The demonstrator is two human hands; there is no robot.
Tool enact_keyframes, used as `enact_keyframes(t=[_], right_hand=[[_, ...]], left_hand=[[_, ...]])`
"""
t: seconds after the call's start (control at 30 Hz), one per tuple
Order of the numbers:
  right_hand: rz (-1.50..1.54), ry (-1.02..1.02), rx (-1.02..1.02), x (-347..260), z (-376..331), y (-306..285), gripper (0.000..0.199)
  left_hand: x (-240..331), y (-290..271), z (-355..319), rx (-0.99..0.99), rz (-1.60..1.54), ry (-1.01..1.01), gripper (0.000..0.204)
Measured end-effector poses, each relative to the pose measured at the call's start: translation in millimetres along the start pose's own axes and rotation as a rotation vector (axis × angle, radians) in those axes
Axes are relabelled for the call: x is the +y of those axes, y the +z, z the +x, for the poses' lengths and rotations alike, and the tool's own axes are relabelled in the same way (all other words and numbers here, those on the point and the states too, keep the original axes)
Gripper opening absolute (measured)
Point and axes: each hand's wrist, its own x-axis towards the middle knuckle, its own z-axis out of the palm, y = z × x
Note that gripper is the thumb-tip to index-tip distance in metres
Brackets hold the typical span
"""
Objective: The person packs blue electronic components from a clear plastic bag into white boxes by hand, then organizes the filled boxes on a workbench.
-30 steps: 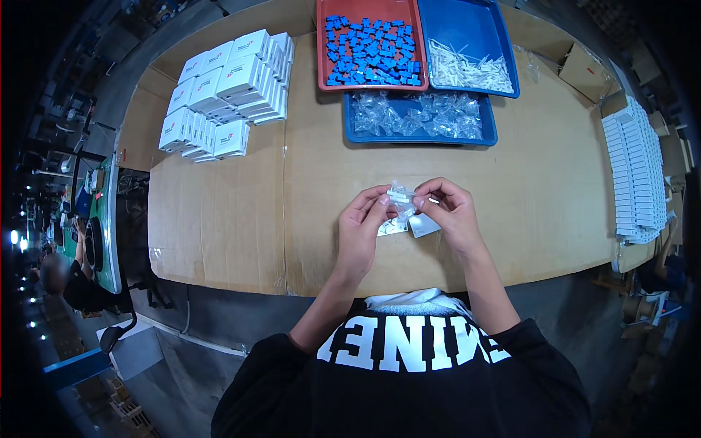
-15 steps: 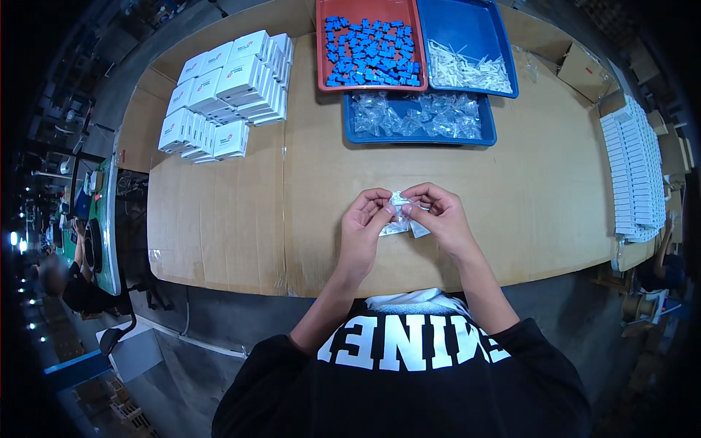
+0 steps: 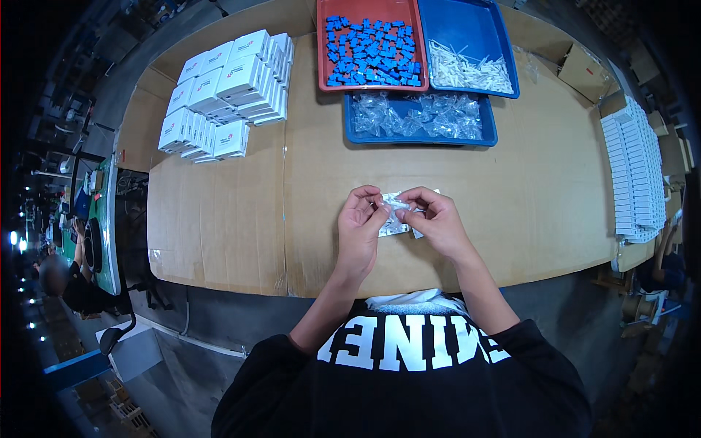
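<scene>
Both of our hands meet over the near middle of the cardboard-covered table [image 3: 219,226]: our left hand [image 3: 359,226] and our right hand [image 3: 431,223] have their fingers curled and pinched on a small clear plastic bag [image 3: 398,215], held between them just above the table's surface. Going from the biggest things down, the table carries a long row of white flat boxes [image 3: 634,182] along its right edge, a stack of white cartons [image 3: 226,91] at its far left, then three trays at its far edge: a red tray [image 3: 321,51] of small blue parts, a blue tray [image 3: 478,25] with white plastic pieces beside it, and a lower blue tray [image 3: 349,120] of crumpled clear bags just nearer to us. The bag in our fingers looks very light, thin and limp, and we judge it slippery and quick to crumple, so it is best held by its edges or mouth with fingertip pinches from both sides rather than squeezed across the middle. What it contains we cannot tell.
</scene>
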Motion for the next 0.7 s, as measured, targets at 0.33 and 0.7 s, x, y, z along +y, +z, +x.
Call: enact_keyframes(t=[0.33,0.7], right_hand=[[0.037,0.048,-0.027,-0.1,0.9,0.4,0.019],[-0.03,-0.03,0.019,1.0,-0.1,0.2,0.017]], left_hand=[[5.4,2.5,2.0,-0.04,0.09,-0.031,0.039],[3.1,0.4,2.5,-0.017,-0.092,-0.136,0.042]])
